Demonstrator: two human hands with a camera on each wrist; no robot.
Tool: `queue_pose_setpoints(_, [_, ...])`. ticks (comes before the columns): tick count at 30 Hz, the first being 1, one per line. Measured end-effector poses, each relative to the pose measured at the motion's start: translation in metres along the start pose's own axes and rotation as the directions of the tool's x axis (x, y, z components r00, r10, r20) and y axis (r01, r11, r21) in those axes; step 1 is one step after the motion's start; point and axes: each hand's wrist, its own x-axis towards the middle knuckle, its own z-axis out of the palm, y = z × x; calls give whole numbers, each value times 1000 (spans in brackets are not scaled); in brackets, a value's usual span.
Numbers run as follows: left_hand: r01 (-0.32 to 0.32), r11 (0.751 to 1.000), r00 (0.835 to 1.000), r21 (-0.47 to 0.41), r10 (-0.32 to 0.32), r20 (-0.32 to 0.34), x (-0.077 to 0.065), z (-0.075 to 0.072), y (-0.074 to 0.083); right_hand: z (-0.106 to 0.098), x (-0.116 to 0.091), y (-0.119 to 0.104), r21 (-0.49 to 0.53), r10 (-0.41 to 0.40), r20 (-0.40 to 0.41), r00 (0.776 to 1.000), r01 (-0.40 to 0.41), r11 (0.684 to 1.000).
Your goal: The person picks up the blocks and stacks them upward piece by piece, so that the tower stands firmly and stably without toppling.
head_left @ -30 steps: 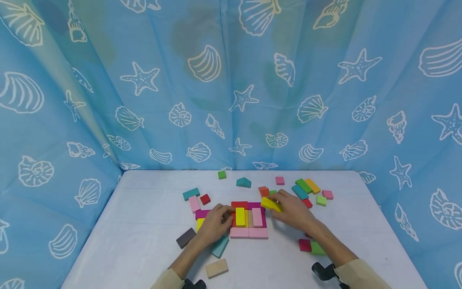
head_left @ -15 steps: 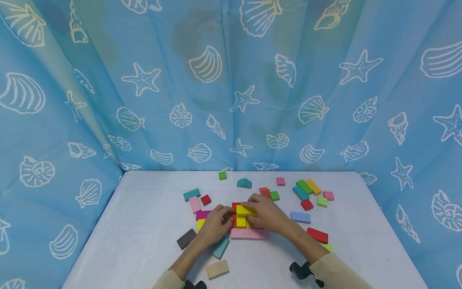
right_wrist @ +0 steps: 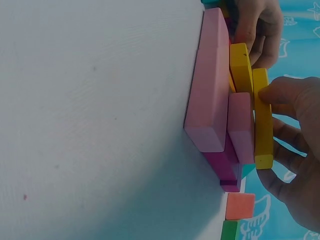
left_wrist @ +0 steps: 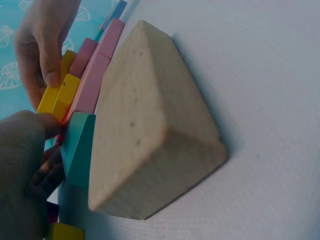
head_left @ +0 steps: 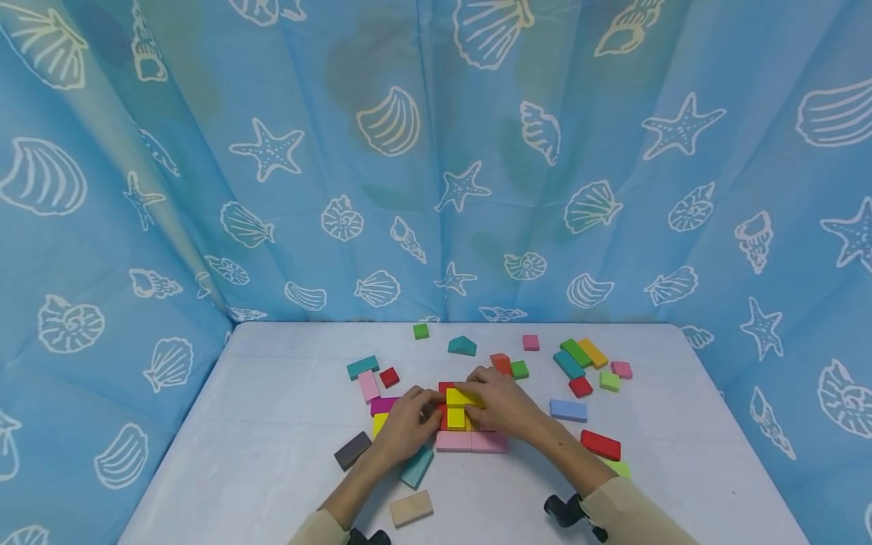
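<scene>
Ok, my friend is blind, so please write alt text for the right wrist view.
The right hand holds a yellow block over a pink block and a second yellow block. In this sideways-turned picture, the left hand shows at the top, an orange block at the bottom, white tabletop at the left.

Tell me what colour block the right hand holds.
The block is yellow, clearest in the right wrist view.
</scene>
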Motion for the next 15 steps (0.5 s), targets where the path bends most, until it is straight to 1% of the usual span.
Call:
queue_pose_setpoints(10, [-3,1000,1000,0,3,-7,0,0,1,0,-1,3,-3,9,-3,1000,-9,1000])
queue_pose_setpoints(13, [-8,1000,1000,1,8,-10,0,0,0,-5,-3,10,27,26,-6,1000,-25,999])
queue_pose_setpoints(15, [-8,1000,1000,5,9,-11,1,0,0,-11,-5,17,48,51,-1,999,-51,998])
